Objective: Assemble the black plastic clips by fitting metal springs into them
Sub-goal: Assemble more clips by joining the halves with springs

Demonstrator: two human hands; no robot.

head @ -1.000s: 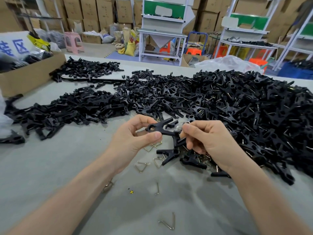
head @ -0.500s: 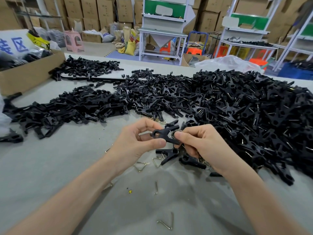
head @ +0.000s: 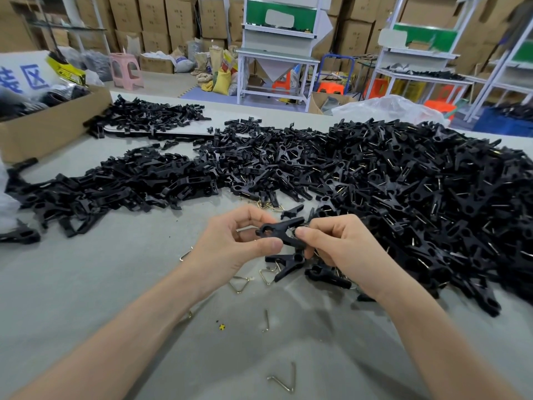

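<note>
Holding: a black clip (head: 281, 230) is held up between both hands, above the table (head: 86, 298), lying roughly level with its ring end pointing left.
Left grip (head: 230, 243): thumb and fingers pinch the clip's ring end.
Right grip (head: 343, 246): thumb and curled fingers clamp the clip's other end.
Under the hands: a second clip (head: 288, 262) lies on the table, with loose springs (head: 284, 379) scattered near it.
Pile (head: 403, 183): black clips are heaped to the right and behind.
Cardboard box (head: 52, 128): stands at the far left of the table.
</note>
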